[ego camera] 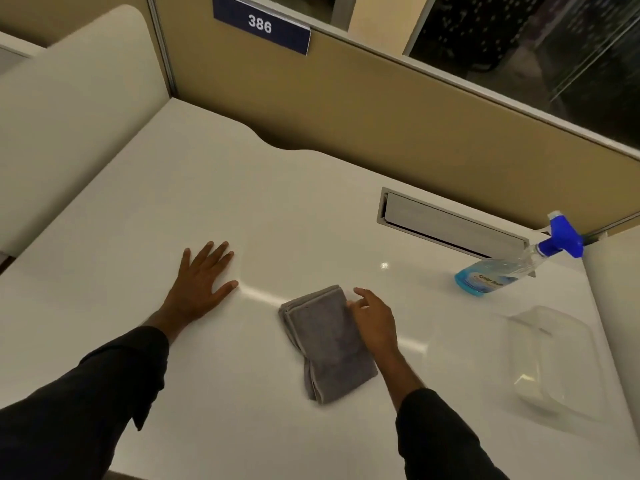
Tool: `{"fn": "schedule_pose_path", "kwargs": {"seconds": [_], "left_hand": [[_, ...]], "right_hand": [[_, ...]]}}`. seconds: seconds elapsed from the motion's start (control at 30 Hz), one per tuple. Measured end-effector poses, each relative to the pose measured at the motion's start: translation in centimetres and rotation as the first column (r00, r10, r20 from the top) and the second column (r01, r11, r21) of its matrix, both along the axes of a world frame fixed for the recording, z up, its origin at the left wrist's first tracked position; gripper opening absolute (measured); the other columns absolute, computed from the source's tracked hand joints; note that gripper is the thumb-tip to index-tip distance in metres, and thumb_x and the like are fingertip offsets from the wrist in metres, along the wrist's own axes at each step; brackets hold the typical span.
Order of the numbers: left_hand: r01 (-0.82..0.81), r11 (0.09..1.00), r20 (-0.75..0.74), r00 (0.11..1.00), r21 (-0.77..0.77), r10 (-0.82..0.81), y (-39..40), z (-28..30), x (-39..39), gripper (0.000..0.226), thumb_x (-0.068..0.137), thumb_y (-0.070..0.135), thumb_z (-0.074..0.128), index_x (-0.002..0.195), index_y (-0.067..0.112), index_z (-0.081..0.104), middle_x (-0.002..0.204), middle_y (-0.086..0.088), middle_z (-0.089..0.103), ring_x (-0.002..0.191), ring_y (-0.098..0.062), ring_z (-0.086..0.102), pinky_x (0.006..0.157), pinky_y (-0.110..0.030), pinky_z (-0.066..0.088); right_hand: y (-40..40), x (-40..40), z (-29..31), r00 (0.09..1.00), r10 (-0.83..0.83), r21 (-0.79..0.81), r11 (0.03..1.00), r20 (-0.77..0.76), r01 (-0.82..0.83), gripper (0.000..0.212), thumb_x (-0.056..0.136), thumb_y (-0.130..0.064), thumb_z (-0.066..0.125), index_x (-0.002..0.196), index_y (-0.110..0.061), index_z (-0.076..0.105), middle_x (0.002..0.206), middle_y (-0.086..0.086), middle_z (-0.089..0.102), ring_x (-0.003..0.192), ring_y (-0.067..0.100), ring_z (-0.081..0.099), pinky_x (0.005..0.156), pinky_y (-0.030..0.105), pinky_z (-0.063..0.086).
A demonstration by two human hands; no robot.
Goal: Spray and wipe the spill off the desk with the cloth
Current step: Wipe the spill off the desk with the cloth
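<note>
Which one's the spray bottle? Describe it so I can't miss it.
Start at the white desk and go to its far right corner, past the grey flap. The spray bottle stands there: clear, holding blue liquid, with a blue trigger head, unlike the colourless plastic tub nearer the person.

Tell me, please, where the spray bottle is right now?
In the head view, the spray bottle stands on the desk at far right, beside the cable hatch, beyond the clear container, away from both hands.
</note>
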State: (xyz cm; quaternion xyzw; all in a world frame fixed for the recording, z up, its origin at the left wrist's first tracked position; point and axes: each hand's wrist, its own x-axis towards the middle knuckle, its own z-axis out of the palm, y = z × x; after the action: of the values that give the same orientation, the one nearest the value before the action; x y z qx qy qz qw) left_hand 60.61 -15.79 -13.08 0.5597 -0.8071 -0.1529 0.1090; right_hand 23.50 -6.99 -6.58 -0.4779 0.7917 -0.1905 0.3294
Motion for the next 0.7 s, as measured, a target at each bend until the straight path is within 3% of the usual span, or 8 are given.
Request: {"fn": "schedule_pose_path", "kwargs": {"seconds": [0.13,0.27,0.33,0.43,0.5,0.53,0.6,0.7], "left_hand": [[-0.018,0.999,0.002,1.000,0.041,0.018,-0.2,0.2,-0.1,0.073,0.094,0.060,0.036,0.155,0.020,0.032,0.166,0.003,0.020,0.155,-0.021,0.011,0.122,-0.056,0.002],[-0.116,0.984,0.021,0.993,0.139,0.114,0.1,2.0,-1.7,0.061,0.101,0.042,0.051,0.154,0.020,0.033,0.166,0.002,0.021,0.155,-0.022,0.011,0.121,-0.056,0.000],[-0.204,0.974,-0.206,0.953,0.103,0.221,1.5,4.1,-3.7,0.042,0.100,0.028,0.057,0.141,0.018,0.055,0.149,-0.004,0.052,0.145,-0.025,0.038,0.120,-0.052,0.010],[-0.314,0.927,-0.701,0.614,0.205,0.363,5.0,9.0,-7.5,0.022,0.100,0.011,0.056,0.099,0.018,0.076,0.087,-0.005,0.077,0.089,-0.018,0.071,0.088,-0.033,0.045],[-0.130,0.896,-0.801,0.406,0.426,0.440,8.1,11.5,-10.2,0.031,0.101,0.003,0.049,0.091,0.014,0.076,0.067,-0.009,0.071,0.067,-0.020,0.067,0.073,-0.029,0.053],[-0.008,0.880,-0.814,0.375,0.475,0.443,9.8,12.1,-11.2,0.033,0.102,0.002,0.047,0.090,0.010,0.077,0.063,-0.012,0.069,0.061,-0.022,0.067,0.068,-0.029,0.056],[0.197,0.815,-0.804,0.399,0.544,0.441,13.3,12.5,-12.7,0.035,0.103,0.006,0.044,0.093,0.006,0.077,0.066,-0.015,0.071,0.059,-0.026,0.069,0.063,-0.032,0.059],[0.399,0.586,-0.706,0.464,0.706,0.535,16.0,11.7,-13.8,0.041,0.107,0.021,0.038,0.103,0.011,0.077,0.087,-0.021,0.075,0.076,-0.034,0.073,0.082,-0.052,0.061]], "right_hand": [[-1.6,0.7,0.0,0.996,0.050,0.122,0.992,-0.067,-0.042,0.045,0.092,-0.043,0.066,0.131,-0.020,0.062,0.124,0.001,0.069,0.111,0.022,0.066,0.094,0.034,0.051],[-1.9,1.2,0.3,0.995,0.069,0.162,0.985,-0.072,-0.057,0.029,0.089,-0.039,0.070,0.110,-0.017,0.069,0.112,0.001,0.072,0.097,0.017,0.065,0.081,0.028,0.048],[-1.9,1.4,1.0,0.994,0.087,0.156,0.985,-0.064,-0.076,0.021,0.088,-0.037,0.073,0.097,-0.019,0.070,0.099,0.000,0.072,0.087,0.015,0.064,0.075,0.027,0.047],[-1.3,2.0,3.5,0.984,0.163,0.108,0.982,-0.067,-0.155,0.015,0.086,-0.036,0.075,0.087,-0.025,0.066,0.086,-0.006,0.067,0.076,0.010,0.061,0.064,0.020,0.043],[-0.7,2.4,5.7,0.978,0.200,0.045,0.979,-0.066,-0.197,0.012,0.084,-0.035,0.076,0.086,-0.027,0.068,0.082,-0.011,0.067,0.076,0.008,0.062,0.061,0.016,0.042],[-0.4,2.6,7.0,0.976,0.210,0.010,0.978,-0.059,-0.210,0.011,0.083,-0.035,0.077,0.086,-0.027,0.069,0.083,-0.012,0.068,0.076,0.006,0.063,0.062,0.016,0.042],[0.3,3.0,9.6,0.970,0.238,-0.049,0.969,-0.050,-0.240,0.012,0.082,-0.034,0.078,0.088,-0.028,0.070,0.085,-0.012,0.068,0.078,0.005,0.063,0.064,0.017,0.044],[1.6,3.6,13.5,0.953,0.296,-0.195,0.933,-0.064,-0.303,0.011,0.084,-0.031,0.078,0.087,-0.030,0.068,0.086,-0.012,0.065,0.079,0.006,0.061,0.068,0.018,0.046]]}}
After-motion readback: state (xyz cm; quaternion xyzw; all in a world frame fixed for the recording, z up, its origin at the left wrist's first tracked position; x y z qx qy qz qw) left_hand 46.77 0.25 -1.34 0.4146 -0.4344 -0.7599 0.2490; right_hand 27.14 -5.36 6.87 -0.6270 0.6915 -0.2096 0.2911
